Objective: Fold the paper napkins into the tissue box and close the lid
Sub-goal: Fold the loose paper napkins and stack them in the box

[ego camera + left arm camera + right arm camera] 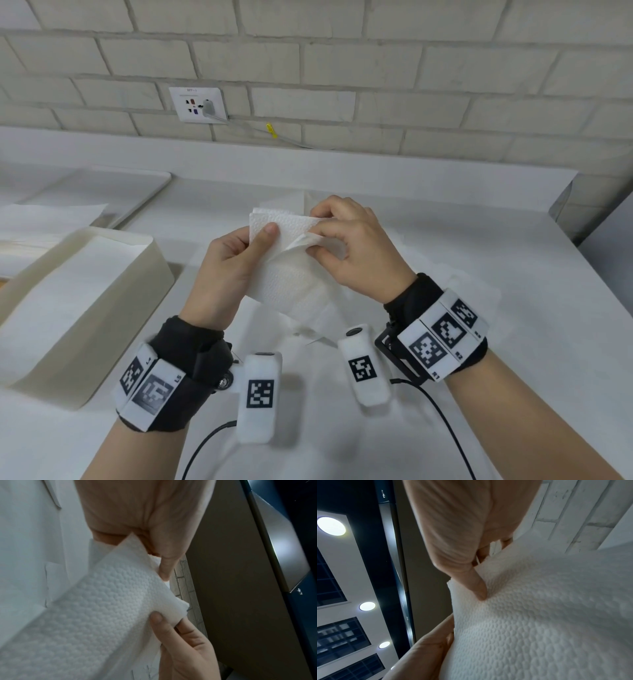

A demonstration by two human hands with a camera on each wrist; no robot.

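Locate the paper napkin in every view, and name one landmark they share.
Head: paper napkin at centre, held above the table between both hands.
Left wrist: fills the lower left.
Right wrist: fills the lower right.
Shared landmark: the brick wall.

**What we cannot make out**

We lose the left hand's fingers [236, 245] behind the napkin [294, 274]. Left of the napkin, the tissue box [85, 308] is cut by the frame edge. The wall socket's [200, 104] label is unreadably small.
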